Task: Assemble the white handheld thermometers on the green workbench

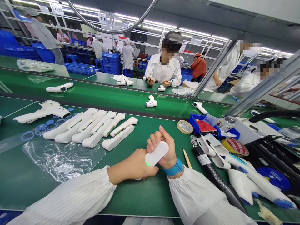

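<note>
My right hand (161, 144) is wrapped round a white plastic thermometer housing (156, 154) just above the green table (131, 193); a blue wristband (173, 168) circles that wrist. My left hand (136, 165) is closed on the lower end of the same housing, where a small green part shows. To the upper left, a row of several white housing halves (93, 128) lies side by side on the table.
Clear plastic film (63, 157) lies left of my arms. A tape roll (185, 126), a wooden stick (187, 158), a black tool (215, 176), a blue tray (199, 120) and more white shells (246, 178) sit right. Finished thermometers (151, 102) ride the belt. A person sits opposite.
</note>
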`<state>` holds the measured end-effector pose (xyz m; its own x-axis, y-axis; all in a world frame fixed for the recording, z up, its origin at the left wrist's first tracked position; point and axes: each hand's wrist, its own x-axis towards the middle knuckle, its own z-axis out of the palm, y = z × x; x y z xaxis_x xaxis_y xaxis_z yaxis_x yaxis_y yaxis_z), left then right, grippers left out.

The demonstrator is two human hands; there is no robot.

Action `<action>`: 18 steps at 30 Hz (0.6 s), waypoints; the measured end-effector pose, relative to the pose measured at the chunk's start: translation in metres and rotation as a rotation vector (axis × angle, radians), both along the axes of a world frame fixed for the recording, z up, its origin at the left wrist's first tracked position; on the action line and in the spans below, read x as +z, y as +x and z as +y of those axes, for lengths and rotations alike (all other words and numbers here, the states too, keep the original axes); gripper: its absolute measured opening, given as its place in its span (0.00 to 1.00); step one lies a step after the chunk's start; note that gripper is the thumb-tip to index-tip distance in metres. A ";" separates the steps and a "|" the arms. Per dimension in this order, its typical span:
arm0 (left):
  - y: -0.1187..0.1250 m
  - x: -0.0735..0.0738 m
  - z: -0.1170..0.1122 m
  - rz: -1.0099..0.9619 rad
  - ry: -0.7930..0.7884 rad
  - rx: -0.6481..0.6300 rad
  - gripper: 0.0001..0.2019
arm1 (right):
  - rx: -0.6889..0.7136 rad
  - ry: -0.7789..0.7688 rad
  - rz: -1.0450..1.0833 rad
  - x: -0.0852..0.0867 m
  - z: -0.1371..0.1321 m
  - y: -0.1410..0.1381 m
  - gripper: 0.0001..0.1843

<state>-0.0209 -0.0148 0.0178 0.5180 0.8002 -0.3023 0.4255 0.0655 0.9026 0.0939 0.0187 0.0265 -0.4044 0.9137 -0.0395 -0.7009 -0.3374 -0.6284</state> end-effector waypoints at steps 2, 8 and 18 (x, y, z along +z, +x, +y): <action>-0.005 0.004 0.002 -0.068 -0.028 -0.073 0.10 | 0.005 0.006 0.013 -0.003 0.002 0.001 0.29; -0.015 0.002 0.005 -0.253 -0.216 -0.055 0.17 | -0.056 -0.091 -0.019 -0.008 0.011 0.004 0.27; -0.011 -0.004 0.003 0.101 0.402 0.263 0.10 | -0.285 0.036 -0.165 0.002 -0.001 -0.003 0.18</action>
